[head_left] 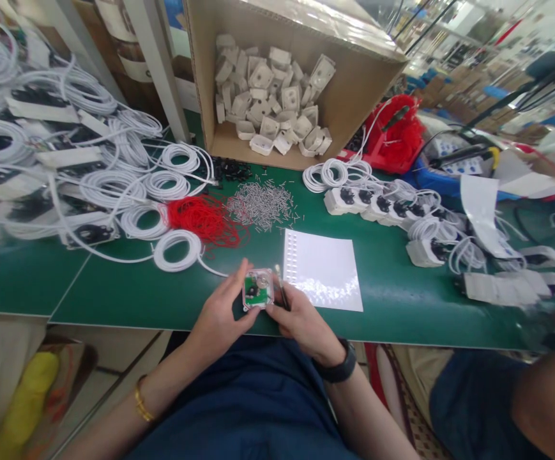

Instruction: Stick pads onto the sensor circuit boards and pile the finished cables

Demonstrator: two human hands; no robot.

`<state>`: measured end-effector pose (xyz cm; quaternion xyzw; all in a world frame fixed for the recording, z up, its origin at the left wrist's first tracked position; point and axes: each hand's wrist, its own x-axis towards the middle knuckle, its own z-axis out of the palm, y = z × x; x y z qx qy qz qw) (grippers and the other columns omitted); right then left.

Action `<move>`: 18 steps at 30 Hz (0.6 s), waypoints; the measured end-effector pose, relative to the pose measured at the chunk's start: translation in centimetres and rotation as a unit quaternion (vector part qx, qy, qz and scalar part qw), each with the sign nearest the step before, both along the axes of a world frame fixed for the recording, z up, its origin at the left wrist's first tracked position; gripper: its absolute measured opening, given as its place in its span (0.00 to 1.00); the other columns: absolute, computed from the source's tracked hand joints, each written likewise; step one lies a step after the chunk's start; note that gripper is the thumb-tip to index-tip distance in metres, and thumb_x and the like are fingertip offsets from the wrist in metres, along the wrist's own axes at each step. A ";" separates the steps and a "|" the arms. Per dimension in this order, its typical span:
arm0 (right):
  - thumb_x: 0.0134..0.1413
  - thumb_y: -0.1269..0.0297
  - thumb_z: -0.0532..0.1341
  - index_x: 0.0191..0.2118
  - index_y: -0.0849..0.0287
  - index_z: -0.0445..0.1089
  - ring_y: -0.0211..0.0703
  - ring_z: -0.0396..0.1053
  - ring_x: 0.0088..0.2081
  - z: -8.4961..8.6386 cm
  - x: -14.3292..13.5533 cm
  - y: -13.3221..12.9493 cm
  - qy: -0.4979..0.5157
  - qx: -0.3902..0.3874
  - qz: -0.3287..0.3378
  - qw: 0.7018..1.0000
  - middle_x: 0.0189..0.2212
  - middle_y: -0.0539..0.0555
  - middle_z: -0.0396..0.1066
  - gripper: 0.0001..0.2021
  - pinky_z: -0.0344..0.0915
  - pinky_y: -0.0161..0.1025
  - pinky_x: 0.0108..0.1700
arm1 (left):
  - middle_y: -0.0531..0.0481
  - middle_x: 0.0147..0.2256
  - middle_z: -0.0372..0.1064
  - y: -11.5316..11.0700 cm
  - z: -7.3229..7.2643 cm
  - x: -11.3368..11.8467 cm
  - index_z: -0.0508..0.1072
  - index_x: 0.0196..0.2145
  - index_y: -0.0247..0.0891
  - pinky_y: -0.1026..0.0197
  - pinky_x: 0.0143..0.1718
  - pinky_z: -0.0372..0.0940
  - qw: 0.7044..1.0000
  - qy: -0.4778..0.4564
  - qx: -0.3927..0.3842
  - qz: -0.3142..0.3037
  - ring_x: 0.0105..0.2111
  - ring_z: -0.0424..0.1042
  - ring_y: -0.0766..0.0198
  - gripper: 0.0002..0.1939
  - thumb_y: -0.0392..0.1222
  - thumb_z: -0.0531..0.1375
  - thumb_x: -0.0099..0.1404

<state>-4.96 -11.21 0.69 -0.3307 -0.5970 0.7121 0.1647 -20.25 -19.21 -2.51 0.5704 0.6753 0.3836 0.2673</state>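
Note:
A small square white housing point(258, 306) with a green circuit board point(262, 295) inside sits between my two hands, just above the table's front edge. A red line, perhaps a seal, runs along its rim. My left hand point(220, 316) is closed around its left side, the thumb at the bottom edge. My right hand point(303, 322) touches its lower right corner with the thumb. Along those right fingers stands a thin dark stick-like tool point(284, 297) with a pale tip; its exact kind cannot be made out. A white cable point(212, 269) runs from a coil toward my left hand.
Ahead lie a white spiral-bound pad point(327, 271), a pile of screws point(262, 204) and red rings point(203, 220). Coiled white cables point(176, 249) crowd the left. Behind stands a carton point(373, 70) of white housings. Finished-looking units point(344, 201) line the right, where another person point(483, 396) sits.

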 end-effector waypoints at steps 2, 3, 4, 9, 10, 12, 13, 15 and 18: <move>0.54 0.64 0.58 0.50 0.56 0.67 0.46 0.68 0.43 0.6 0.8 0.9 -0.049 0.057 0.031 0.997 0.40 0.51 0.73 0.17 0.63 0.42 0.48 | 0.42 0.59 0.58 0.0 -0.2 -0.1 0.46 0.64 0.36 0.53 0.60 0.56 0.999 0.030 0.009 -0.008 0.58 0.59 0.57 0.38 0.39 0.59 0.60; 0.55 0.64 0.58 0.45 0.58 0.71 0.46 0.69 0.40 1.1 1.3 1.7 -0.087 0.091 0.044 0.991 0.36 0.52 0.74 0.13 0.63 0.42 0.46 | 0.41 0.59 0.58 0.0 -0.4 -0.1 0.46 0.64 0.36 0.53 0.59 0.57 0.999 0.046 0.016 -0.012 0.58 0.59 0.56 0.39 0.39 0.59 0.60; 0.55 0.63 0.57 0.38 0.59 0.73 0.45 0.70 0.37 1.6 1.7 2.8 -0.131 0.127 0.045 0.982 0.31 0.52 0.74 0.10 0.64 0.41 0.44 | 0.41 0.58 0.59 0.0 -0.5 -0.1 0.46 0.64 0.36 0.53 0.59 0.58 0.998 0.061 0.025 -0.014 0.57 0.60 0.56 0.39 0.39 0.59 0.60; 0.56 0.63 0.57 0.27 0.60 0.71 0.42 0.70 0.30 4.1 -0.7 10.3 -0.229 0.363 -0.085 0.899 0.24 0.52 0.73 0.10 0.64 0.36 0.36 | 0.39 0.56 0.62 0.0 -0.6 0.0 0.46 0.64 0.35 0.54 0.56 0.62 0.991 0.114 0.066 -0.009 0.55 0.63 0.56 0.39 0.39 0.60 0.59; 0.56 0.65 0.57 0.32 0.60 0.73 0.41 0.71 0.31 4.2 -2.3 11.9 -0.228 0.400 -0.073 0.885 0.27 0.51 0.75 0.08 0.64 0.35 0.37 | 0.39 0.55 0.62 0.0 -0.5 0.1 0.46 0.63 0.35 0.54 0.56 0.62 0.990 0.122 0.071 -0.008 0.55 0.63 0.56 0.39 0.39 0.60 0.59; 0.56 0.69 0.57 0.38 0.58 0.73 0.40 0.72 0.38 4.0 -6.2 15.1 -0.264 0.456 -0.016 0.850 0.35 0.52 0.76 0.08 0.64 0.33 0.42 | 0.39 0.55 0.63 0.0 -0.5 0.2 0.46 0.63 0.34 0.55 0.55 0.63 0.987 0.138 0.078 -0.005 0.54 0.65 0.56 0.39 0.38 0.60 0.59; 0.57 0.69 0.57 0.39 0.58 0.74 0.41 0.72 0.41 3.8 -8.1 16.7 -0.282 0.470 -0.004 0.837 0.39 0.52 0.76 0.08 0.63 0.34 0.44 | 0.39 0.55 0.64 0.0 -0.5 0.2 0.46 0.63 0.34 0.56 0.54 0.64 0.986 0.148 0.082 -0.002 0.54 0.65 0.56 0.39 0.38 0.60 0.59; 0.58 0.70 0.55 0.42 0.60 0.73 0.44 0.70 0.46 3.3 -11.5 19.7 -0.320 0.487 -0.008 0.813 0.42 0.56 0.74 0.10 0.62 0.36 0.48 | 0.39 0.55 0.64 -0.1 -0.8 0.1 0.47 0.63 0.33 0.57 0.53 0.65 0.981 0.170 0.089 0.005 0.53 0.66 0.56 0.40 0.38 0.60 0.58; 0.61 0.69 0.53 0.48 0.62 0.71 0.50 0.68 0.50 2.9 -14.9 23.0 -0.365 0.505 -0.025 0.782 0.46 0.62 0.72 0.13 0.61 0.42 0.50 | 0.41 0.55 0.64 0.0 -1.7 -0.4 0.45 0.64 0.34 0.59 0.52 0.66 0.972 0.204 0.120 0.007 0.53 0.67 0.56 0.42 0.38 0.60 0.57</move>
